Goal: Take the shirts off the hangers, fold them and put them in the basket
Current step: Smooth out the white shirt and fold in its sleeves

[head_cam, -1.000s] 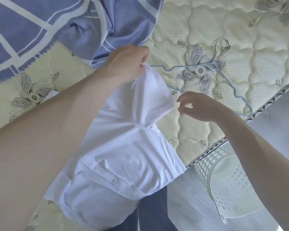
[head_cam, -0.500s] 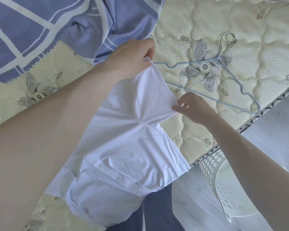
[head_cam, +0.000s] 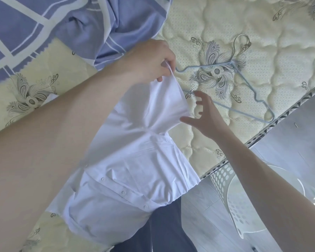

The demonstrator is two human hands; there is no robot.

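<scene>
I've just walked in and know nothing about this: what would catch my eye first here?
A white shirt fills the middle, its top edge pinched up by the left hand, while the right hand hovers open beside it. To the right a bare hanger lies on the mattress, and a white basket stands on the floor at lower right.
</scene>
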